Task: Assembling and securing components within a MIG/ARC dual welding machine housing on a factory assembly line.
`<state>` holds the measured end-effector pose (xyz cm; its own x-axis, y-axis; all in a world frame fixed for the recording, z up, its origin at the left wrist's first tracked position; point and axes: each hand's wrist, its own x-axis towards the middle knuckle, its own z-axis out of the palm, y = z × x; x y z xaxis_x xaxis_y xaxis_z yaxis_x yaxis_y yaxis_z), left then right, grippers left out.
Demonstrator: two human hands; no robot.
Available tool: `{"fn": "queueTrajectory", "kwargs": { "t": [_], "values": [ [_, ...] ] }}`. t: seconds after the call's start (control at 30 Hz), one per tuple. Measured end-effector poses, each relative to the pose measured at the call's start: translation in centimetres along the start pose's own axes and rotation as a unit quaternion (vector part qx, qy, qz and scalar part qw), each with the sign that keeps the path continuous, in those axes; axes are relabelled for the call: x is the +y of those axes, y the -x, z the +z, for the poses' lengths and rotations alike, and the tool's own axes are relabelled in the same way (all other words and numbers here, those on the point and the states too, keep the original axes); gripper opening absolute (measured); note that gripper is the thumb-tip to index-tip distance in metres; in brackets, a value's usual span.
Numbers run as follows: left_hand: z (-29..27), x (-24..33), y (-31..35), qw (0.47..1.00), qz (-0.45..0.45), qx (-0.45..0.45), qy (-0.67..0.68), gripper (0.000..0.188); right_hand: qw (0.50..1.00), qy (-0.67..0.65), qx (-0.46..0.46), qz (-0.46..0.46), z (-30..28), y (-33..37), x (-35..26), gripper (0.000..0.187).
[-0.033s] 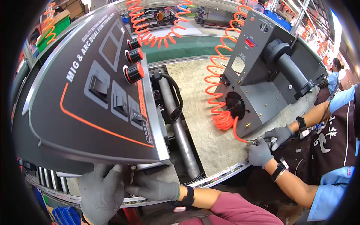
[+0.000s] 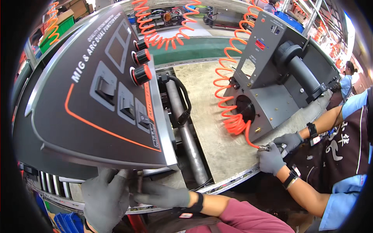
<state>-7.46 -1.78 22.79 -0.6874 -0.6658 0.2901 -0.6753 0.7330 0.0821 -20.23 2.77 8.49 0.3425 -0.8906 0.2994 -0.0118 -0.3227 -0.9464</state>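
A large dark grey welding machine (image 2: 58, 128) stands at the left, its front panel carrying red-capped knobs (image 2: 141, 74), rocker switches (image 2: 105, 90) and an orange line. Under the panel's lower edge, my left hand (image 2: 105, 200) in a grey glove has its fingers curled. My right hand (image 2: 165, 195), gloved too and slightly blurred, reaches in from the right with its fingers closed beside the left. Between them a short, narrow metal piece (image 2: 140, 180) stands upright below the edge. What the fingertips grip is hidden by the gloves and the panel.
A co-worker's gloved hands (image 2: 272, 159) hold an air tool on a coiled orange hose (image 2: 237, 126) at the right. Beside them stands an open grey housing (image 2: 268, 83) with a black spool holder (image 2: 301, 70). A metal roller (image 2: 188, 141) lies in a gap between the bench tops.
The view has shifted slightly, so the machine appears a little farther right. My right hand and the narrow metal piece have moved slightly and look more blurred. My left hand stays nearly in place.
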Motion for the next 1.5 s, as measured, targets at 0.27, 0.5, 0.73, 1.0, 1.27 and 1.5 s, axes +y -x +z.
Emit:
{"fn": "queueTrajectory", "kwargs": {
  "t": [0.27, 0.5, 0.73, 1.0, 1.27, 1.5],
  "values": [
    [0.1, -1.2, 0.7, 0.998, 0.007, -0.064, -0.024, 0.038, 0.975, -0.204, -0.024, 0.082, -0.1, 1.0, 2.5, 0.028],
    [1.6, -2.3, 1.4, 0.998, 0.022, -0.050, -0.040, 0.037, 0.907, -0.385, -0.114, 0.129, -5.8, 4.1, 0.6, 0.029],
    [1.9, -1.3, 1.4, 0.999, 0.029, -0.036, -0.011, 0.039, 0.987, -0.120, -0.041, 0.103, 1.9, -0.2, 4.2, 0.041],
    [2.4, -0.9, 0.6, 0.997, 0.046, 0.061, 0.023, 0.030, 0.932, -0.267, 0.046, 0.240, -1.7, 3.4, 0.9, 0.043],
    [1.1, -2.0, 1.8, 0.998, 0.036, 0.051, 0.011, 0.031, 0.939, -0.267, 0.141, 0.167, 1.9, 1.0, -0.7, 0.025],
    [2.0, -2.6, 1.7, 0.996, 0.067, 0.060, -0.001, 0.033, 0.936, -0.262, 0.166, 0.167, 2.9, 1.1, -1.0, 0.022]
  ]
}}
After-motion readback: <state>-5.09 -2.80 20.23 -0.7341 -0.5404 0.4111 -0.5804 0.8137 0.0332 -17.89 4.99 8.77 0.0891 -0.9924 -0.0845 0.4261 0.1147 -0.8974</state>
